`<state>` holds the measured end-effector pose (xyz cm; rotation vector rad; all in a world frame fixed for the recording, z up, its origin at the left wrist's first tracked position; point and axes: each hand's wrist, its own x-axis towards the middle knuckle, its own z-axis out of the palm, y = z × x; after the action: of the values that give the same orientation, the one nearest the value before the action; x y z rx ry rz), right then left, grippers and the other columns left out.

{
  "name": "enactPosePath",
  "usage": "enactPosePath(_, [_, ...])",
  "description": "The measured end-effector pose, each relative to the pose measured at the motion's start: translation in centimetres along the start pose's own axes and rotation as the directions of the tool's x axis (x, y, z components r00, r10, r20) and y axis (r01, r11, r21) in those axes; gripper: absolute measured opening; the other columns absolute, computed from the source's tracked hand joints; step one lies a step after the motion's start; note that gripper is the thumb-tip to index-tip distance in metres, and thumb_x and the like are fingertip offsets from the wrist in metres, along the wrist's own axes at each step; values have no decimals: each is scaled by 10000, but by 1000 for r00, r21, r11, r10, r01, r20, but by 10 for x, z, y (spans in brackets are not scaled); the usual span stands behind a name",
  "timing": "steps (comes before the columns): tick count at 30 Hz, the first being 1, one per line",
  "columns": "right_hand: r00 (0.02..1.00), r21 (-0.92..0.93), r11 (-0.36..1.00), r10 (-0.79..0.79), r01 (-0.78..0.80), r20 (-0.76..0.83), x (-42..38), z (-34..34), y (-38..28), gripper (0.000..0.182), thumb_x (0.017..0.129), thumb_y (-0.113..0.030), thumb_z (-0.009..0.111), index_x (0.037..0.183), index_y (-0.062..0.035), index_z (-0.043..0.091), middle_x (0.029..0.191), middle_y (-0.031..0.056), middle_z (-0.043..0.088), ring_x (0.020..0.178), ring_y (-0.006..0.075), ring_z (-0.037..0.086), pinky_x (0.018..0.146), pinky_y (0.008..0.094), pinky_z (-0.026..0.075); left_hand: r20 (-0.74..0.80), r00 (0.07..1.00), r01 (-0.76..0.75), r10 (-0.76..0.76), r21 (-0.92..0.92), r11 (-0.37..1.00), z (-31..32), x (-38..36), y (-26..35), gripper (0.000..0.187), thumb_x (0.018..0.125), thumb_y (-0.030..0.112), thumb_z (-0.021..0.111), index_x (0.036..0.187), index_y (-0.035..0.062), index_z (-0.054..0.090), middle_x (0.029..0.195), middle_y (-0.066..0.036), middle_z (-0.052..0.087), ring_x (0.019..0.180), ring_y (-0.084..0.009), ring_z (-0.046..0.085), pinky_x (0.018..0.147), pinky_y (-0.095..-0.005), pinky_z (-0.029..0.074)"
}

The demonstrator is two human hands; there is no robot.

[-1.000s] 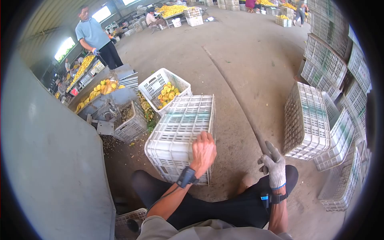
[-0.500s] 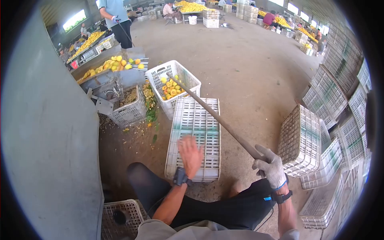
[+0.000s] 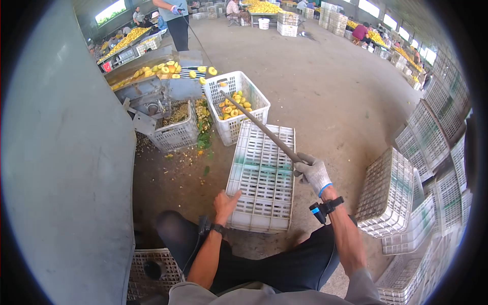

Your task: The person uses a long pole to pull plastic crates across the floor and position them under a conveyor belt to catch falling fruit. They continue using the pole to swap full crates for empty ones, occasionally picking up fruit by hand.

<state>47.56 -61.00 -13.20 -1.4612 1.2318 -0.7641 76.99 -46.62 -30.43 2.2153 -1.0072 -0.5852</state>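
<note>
My bare left hand (image 3: 226, 206) is at the near left edge of an upside-down white plastic crate (image 3: 262, 173), thumb on top and fingers curled over its side, partly hidden. My gloved right hand (image 3: 311, 174) is closed around a long wooden stick (image 3: 264, 129). The stick slants forward and left over the upturned crate, its far tip above another white crate (image 3: 259, 104). That crate holds halved yellow fruit (image 3: 235, 107), which look like peaches. More halves (image 3: 202, 69) come off the end of a metal chute (image 3: 178, 90) toward it.
A crate of pits and scraps (image 3: 178, 137) stands under the machine, with debris on the floor. A grey metal panel (image 3: 66, 152) fills my left side. Stacked crates (image 3: 389, 188) rise on the right. A person (image 3: 175, 20) holding a thin rod stands beyond the chute.
My left hand has moved from above the upturned crate down to its left edge. My right hand has shifted left and forward with the stick. More fruit halves now come off the chute.
</note>
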Motion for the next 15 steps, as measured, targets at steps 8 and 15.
enactPosePath(8, [996,58,996,70,-67,-57,-74,-65,-26,560,951,-190,693,1442,56,582,835,105,727,564,101,588,511,257,486,360,930,140,72,-528,838,-11,-8,2,496,885,292,852,1203,-62,713,1037,-140,783,902,-210,746,832,-372,586])
enactPosePath(15, [978,150,988,75,-46,-195,-150,-104,16,546,963,-162,667,1447,69,565,782,109,711,499,88,527,496,250,483,277,949,48,148,-593,804,7,-35,33,368,907,205,831,1164,-38,733,1011,-97,778,886,-148,716,799,-326,575])
